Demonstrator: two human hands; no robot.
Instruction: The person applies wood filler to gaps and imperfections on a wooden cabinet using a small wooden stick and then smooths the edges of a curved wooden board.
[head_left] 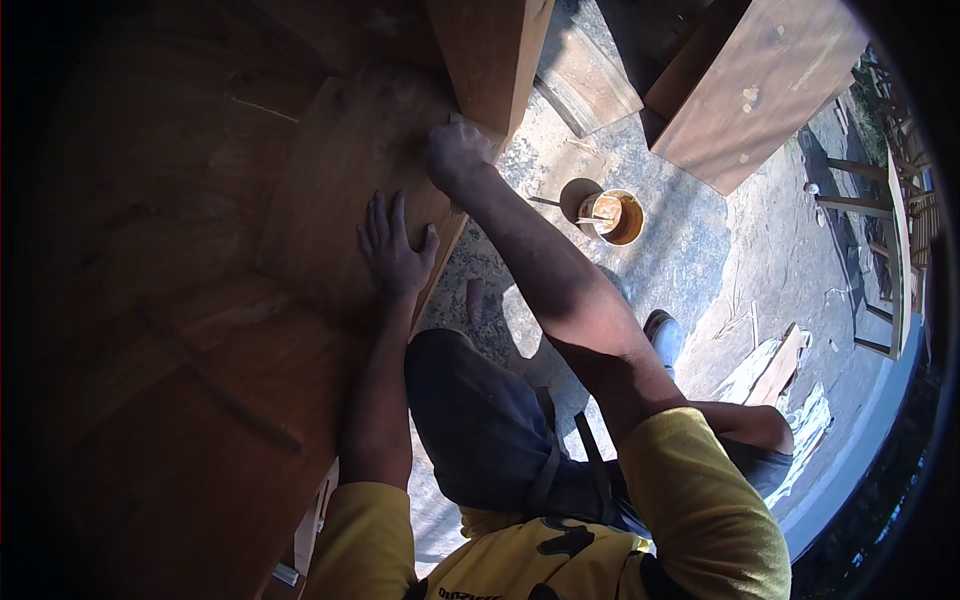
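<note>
A broad brown wooden panel (330,170) lies under both my hands, much of it in deep shade. My left hand (396,250) rests flat on it with the fingers spread. Just beyond, near the panel's right edge, my right hand (460,158) is closed and pressed against the wood. Whatever its fingers may hold is hidden by the hand. An upright wooden piece (492,60) rises right past my right hand.
On the stained floor to the right stands a small bucket (634,234) with orange-brown contents and a stick. Farther back are a flat board (590,85) and a large wooden box-like piece (755,100). A blue shoe (663,338) shows beyond my right forearm. A wooden frame (897,250) stands far right.
</note>
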